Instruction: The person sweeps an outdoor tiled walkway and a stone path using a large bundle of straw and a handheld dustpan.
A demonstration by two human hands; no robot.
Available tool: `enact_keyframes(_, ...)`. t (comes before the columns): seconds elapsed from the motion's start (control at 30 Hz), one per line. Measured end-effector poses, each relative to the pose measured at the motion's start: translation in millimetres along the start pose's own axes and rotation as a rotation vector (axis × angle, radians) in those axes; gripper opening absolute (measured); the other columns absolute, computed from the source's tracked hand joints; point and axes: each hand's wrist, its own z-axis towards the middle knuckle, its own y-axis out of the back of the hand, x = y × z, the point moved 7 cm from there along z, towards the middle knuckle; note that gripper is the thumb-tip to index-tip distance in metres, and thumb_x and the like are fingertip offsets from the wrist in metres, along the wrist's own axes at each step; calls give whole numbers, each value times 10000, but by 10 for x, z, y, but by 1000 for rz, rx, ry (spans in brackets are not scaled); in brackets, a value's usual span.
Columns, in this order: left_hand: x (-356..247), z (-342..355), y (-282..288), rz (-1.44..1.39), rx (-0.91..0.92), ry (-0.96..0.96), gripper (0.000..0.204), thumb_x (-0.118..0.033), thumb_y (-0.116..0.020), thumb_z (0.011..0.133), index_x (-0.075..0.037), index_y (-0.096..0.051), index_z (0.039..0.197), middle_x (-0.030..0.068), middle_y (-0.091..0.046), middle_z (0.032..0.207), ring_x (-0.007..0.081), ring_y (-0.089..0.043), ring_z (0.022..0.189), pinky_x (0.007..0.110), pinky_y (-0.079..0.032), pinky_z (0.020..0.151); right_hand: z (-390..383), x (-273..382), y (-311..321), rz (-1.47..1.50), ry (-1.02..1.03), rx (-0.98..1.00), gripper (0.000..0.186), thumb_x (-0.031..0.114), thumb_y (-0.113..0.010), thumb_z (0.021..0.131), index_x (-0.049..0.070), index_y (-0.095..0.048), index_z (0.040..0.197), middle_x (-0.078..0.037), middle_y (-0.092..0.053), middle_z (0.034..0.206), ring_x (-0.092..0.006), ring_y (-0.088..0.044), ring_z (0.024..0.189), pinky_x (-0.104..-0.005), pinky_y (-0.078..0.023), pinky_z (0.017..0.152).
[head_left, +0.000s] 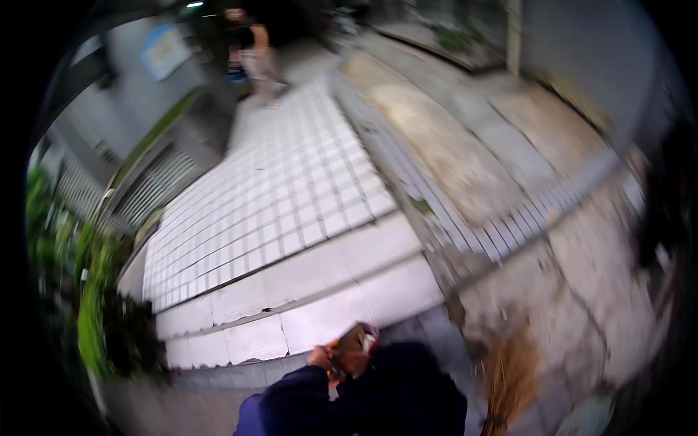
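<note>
My left hand [321, 360] is closed at the lower middle, against a small red-and-brown bundle [350, 349] with a white patch, which I cannot make out further. My right hand is not clearly distinguishable behind or within that bundle and my dark sleeves. A straw broom [509, 370], bristles upward, is at the lower right beside my right arm; what holds its handle is hidden.
Pale tiled steps [320, 309] rise to a tiled walkway [276, 203], where a person [254, 58] stands. Plants [94, 312] and a grey wall [167, 138] border the left. A slatted drain strip [523, 221] and cracked concrete [582, 291] lie to the right.
</note>
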Motion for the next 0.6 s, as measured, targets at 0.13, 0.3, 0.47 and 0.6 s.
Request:
enact_keyframes(0.13, -412, -523, 159, 243, -39, -278, 188, -181, -480, 712, -66, -498, 565, 70, -477, 546, 176, -468, 488, 333, -364, 439, 589, -119, -551, -121, 19, 119, 659, 126, -533, 712, 55, -283, 1318, -149, -556, 1013, -234, -579, 814, -328, -489, 662)
enact_keyframes(0.3, -103, -612, 266, -456, -51, 508, 200, -188, -478, 686, -71, -443, 528, 68, -468, 539, 171, -440, 467, 330, -329, 420, 920, -415, -770, -63, 2, 214, 586, 237, -496, 763, 58, -325, 1294, -138, -544, 1025, -232, -571, 838, -340, -489, 662)
enact_keyframes(0.47, 121, -210, 205, -743, -31, 490, 215, -184, -422, 630, -113, -296, 471, 53, -295, 427, 169, -262, 352, 305, -244, 355, 1181, -1117, -487, 400, -205, 755, 494, 372, -487, 777, 58, -465, 1158, -105, -583, 933, -209, -586, 725, -353, -492, 594)
enact_keyframes(0.6, 673, -99, 285, -780, 225, 849, 214, -184, -422, 598, -146, -239, 494, 22, -220, 421, 197, -242, 358, 327, -258, 371, 964, -1395, 302, 418, -134, 32, 438, 283, -499, 748, 5, -499, 1088, -148, -583, 917, -264, -575, 764, -383, -487, 632)
